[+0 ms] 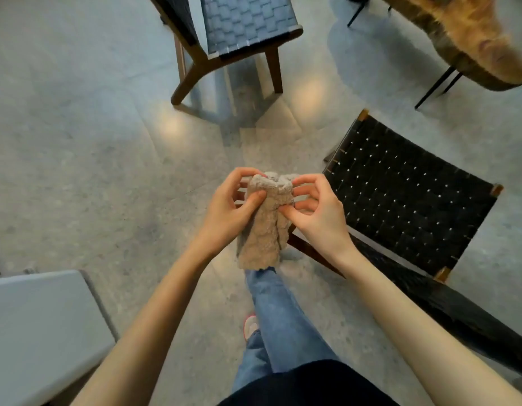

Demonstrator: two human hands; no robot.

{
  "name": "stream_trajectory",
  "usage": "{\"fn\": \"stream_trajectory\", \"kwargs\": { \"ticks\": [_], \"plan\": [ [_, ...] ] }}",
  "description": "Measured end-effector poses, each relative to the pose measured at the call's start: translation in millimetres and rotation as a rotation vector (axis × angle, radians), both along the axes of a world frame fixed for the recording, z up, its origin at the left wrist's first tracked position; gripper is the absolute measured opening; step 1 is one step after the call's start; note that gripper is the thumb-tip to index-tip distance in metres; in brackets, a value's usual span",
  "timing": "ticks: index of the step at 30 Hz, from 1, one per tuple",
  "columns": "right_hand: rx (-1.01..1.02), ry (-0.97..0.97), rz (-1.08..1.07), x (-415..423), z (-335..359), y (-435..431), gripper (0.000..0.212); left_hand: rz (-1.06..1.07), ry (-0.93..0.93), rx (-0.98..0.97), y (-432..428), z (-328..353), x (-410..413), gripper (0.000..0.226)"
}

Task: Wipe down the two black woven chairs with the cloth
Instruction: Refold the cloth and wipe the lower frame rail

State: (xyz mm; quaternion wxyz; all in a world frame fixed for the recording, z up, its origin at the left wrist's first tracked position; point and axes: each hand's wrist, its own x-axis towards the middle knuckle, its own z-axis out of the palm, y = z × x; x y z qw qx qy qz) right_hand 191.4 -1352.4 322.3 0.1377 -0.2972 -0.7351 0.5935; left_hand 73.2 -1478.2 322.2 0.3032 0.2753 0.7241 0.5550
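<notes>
While the fluffy beige cloth (264, 221) is hanging limp and light, the left hand (229, 208) and right hand (318, 213) are pinching its folded top edge, probably the best hold.

both hands pinch cloth (265, 221) | 2 woven chairs nearby

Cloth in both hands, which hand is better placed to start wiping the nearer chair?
Probably the right. The right hand pinches the cloth and sits just beside the nearer chair; the left hand grips the cloth's far side, away from that seat.
</notes>
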Motion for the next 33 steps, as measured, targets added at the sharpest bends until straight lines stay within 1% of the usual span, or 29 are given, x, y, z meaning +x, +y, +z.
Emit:
{"fn": "stream_trajectory", "kwargs": {
  "ticks": [5,8,11,15,18,22,26,30,33],
  "plan": [
    [-0.011,0.005,-0.048,-70.6,-13.3,57.4,0.053,-0.129,0.086,-0.033,71.9,-2.5,-83.0,0.017],
    [0.022,-0.011,-0.084,-122.8,-15.4,101.7,0.039,-0.186,0.158,-0.093,126.7,0.6,-139.4,0.015],
    [0.081,-0.036,-0.145,-168.9,-10.8,144.9,0.028,-0.258,0.183,-0.127,178.6,8.9,-192.3,0.015],
    [0.129,-0.079,-0.244,-212.7,-0.9,196.3,0.023,-0.353,0.196,-0.122,236.7,18.2,-248.6,0.016],
    [0.133,-0.165,-0.328,-232.2,1.5,222.0,0.022,-0.438,0.260,-0.133,273.6,17.4,-280.9,0.016],
    [0.178,-0.258,-0.435,-250.6,-3.6,239.8,0.020,-0.619,0.343,-0.135,317.6,6.5,-319.5,0.017],
    [0.218,-0.385,-0.643,-274.4,-19.9,245.5,0.022,-0.847,0.465,-0.151,360.9,-10.9,-354.5,0.024],
    [0.152,-0.461,-0.823,-305.9,-30.6,237.9,0.018,-1.084,0.555,-0.193,394.2,-21.7,-383.0,0.023],
    [0.048,-0.474,-0.927,-323.5,-31.2,224.6,0.015,-1.233,0.660,-0.156,411.4,-22.1,-396.4,0.024]
  ]
}}
